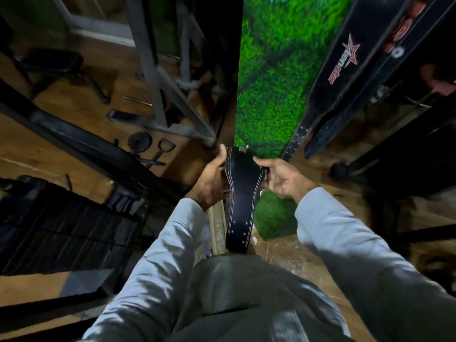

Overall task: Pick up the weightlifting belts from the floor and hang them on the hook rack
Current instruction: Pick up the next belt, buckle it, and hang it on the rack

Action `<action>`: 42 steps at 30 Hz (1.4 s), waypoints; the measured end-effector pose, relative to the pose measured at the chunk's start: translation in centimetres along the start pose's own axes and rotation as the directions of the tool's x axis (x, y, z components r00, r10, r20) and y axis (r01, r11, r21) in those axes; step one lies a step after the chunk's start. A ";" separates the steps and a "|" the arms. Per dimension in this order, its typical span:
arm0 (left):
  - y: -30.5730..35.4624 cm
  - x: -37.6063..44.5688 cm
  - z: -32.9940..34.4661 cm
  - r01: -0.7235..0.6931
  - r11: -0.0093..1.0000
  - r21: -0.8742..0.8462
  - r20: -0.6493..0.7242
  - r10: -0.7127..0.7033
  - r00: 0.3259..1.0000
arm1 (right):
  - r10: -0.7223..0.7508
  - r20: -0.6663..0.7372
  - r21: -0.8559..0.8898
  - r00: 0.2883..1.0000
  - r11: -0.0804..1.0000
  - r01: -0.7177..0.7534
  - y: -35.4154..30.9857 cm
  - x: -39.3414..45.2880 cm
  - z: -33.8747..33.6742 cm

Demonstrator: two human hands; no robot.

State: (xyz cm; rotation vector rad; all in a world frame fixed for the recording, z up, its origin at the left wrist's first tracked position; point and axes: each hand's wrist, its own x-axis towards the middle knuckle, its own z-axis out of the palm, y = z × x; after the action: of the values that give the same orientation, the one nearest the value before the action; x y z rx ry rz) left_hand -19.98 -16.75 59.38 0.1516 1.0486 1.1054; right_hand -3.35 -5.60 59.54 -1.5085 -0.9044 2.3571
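Weightlifting belt of black leather with white double stitching [243, 193] hangs lengthwise between a person's two hands in front of the body, its wide padded middle held at hand level and its narrower riveted end dropping toward the person's grey trousers [246, 299]. Left hand [212, 180] grips the belt's left edge, thumb raised along the top of the strap and fingers curled behind it. Right hand [283, 177] holds the right edge, thumb pressed on the front of the leather and the other fingers loosely bent beneath; whether they all touch the belt cannot be told. Both arms wear pale grey long sleeves [172, 243]. Directly beyond the held belt stands a wall panel of bright green artificial grass [274, 77]. To the right of that panel, two more long black belts hang down side by side: one bearing a red star logo with lettering [343, 62], its studded tail reaching near the floor, and a second, perforated one [365, 95] just beside it. What they hang from lies out of view. Grey metal gym frames [158, 77] rise at left over a wooden floor [74, 112], where a small round black weight plate [140, 141] lies beside a metal cable handle [164, 148].
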 end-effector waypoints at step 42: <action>9.5 -4.4 5.4 -0.585 0.806 0.095 -0.068 0.591 0.804 | -0.685 0.236 -0.313 0.690 0.618 0.721 -13.1 -8.4 10.2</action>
State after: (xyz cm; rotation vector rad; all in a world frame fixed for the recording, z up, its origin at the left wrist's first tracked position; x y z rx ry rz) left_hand -22.40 -13.52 70.48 0.5155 1.1593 1.6532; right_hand -10.44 -3.16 76.61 -0.8573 -1.6938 1.7125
